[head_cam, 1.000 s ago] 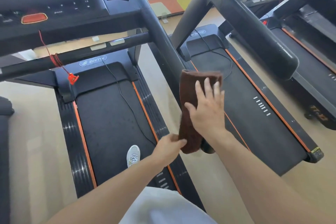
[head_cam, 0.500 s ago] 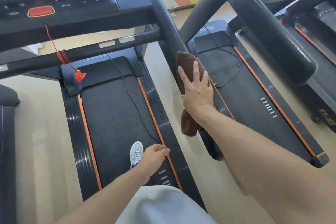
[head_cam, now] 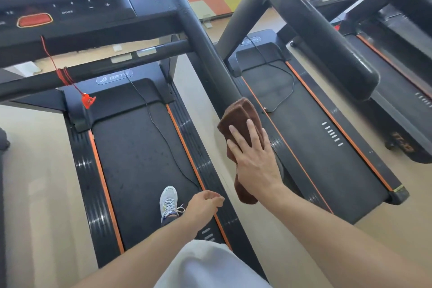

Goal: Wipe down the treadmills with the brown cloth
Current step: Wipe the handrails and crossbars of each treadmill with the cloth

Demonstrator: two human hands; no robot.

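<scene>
Because the brown cloth (head_cam: pixel 240 121) is folded into a thick pad, it can be kept flat against the sloping handrail (head_cam: pixel 210 63) of the near treadmill (head_cam: pixel 140 147), where it is draped over the rail's lower stretch with one end hanging below. It is pressed there by the right hand (head_cam: pixel 253 159), whose fingers are laid straight and slightly spread over the fabric, so that the palm's weight is carried onto the rail rather than onto a pinch; this is judged to suit a sliding wipe along the rail. The left hand (head_cam: pixel 205 203) is held low and apart from the cloth, its fingers loosely curled round nothing, apparently kept free for balance. One white shoe (head_cam: pixel 168 202) is planted on the near belt. Beyond the rail, a second treadmill (head_cam: pixel 315 135) is set parallel, and its own handrail (head_cam: pixel 327 42) appears not yet reached by the cloth.
</scene>
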